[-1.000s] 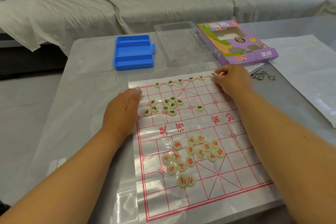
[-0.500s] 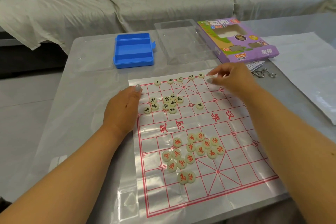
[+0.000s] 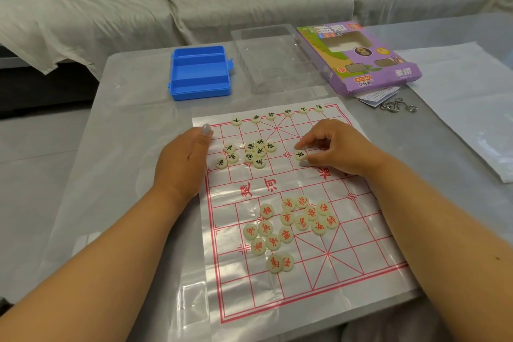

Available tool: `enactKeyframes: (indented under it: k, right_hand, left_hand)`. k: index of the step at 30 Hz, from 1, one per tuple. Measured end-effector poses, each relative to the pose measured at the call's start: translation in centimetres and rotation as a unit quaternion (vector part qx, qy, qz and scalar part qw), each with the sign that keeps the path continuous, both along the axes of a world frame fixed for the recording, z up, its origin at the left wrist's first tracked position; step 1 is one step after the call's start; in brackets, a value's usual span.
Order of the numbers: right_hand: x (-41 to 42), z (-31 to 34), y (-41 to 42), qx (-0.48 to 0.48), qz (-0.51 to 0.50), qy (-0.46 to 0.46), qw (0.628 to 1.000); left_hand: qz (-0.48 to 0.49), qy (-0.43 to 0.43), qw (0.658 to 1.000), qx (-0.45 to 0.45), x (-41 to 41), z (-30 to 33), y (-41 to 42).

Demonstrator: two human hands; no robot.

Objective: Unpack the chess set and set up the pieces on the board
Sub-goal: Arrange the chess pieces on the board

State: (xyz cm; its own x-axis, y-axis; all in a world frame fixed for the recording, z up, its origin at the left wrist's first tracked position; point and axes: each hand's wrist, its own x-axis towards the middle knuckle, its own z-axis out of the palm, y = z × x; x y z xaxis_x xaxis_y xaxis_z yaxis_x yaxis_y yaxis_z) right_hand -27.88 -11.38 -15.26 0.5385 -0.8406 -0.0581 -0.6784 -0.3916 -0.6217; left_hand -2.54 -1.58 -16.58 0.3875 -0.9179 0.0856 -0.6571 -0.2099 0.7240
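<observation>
- The board (image 3: 302,280), a thin red-lined sheet, lies flat on the table (image 3: 133,125); unpacking looks done, since the blue case (image 3: 200,72) beyond the board's far edge is open and holds nothing.
- Six black-marked pieces form the back row (image 3: 270,116) along the board's far edge; I judge that row only part filled, with gaps left.
- A black heap (image 3: 251,154) sits loose on the board's far half, toward its left edge, not yet sorted onto line crossings.
- The red heap (image 3: 288,226) lies bunched on the board's near half; none of it looks placed, so that whole side is left to do.
- The right hand (image 3: 338,147) is over the board's far half, right of centre, forefinger and thumb closing round a lone black piece (image 3: 299,154) that rests on the sheet; I read this as picking it up or nudging it onto its spot.
- The left hand (image 3: 183,161) lies flat, fingers together, on the board's left edge, seemingly pinning the sheet.
- Overall: well under half set up.
</observation>
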Motion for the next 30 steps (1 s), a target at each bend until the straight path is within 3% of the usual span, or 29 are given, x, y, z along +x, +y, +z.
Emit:
enactKeyframes:
  k: [13, 25, 27, 30]
  right_hand:
    - [1.0, 0.6, 0.4, -0.007, -0.003, 0.017, 1.0]
    - [5.9, -0.4, 0.9, -0.089, -0.033, 0.038, 0.995]
    - [5.0, -0.2, 0.4, -0.095, -0.068, 0.012, 0.993]
    - [1.9, 0.1, -2.0, -0.108, -0.234, -0.051, 0.965]
  left_hand:
    - [-0.005, -0.005, 1.0, 0.0, 0.0, 0.0, -0.1]
    - [-0.008, 0.007, 1.0, -0.001, 0.1, 0.1, 0.1]
    - [-0.008, 0.008, 1.0, -0.003, 0.2, 0.0, 0.1]
    - [-0.007, 0.006, 1.0, -0.006, 0.3, -0.1, 0.0]
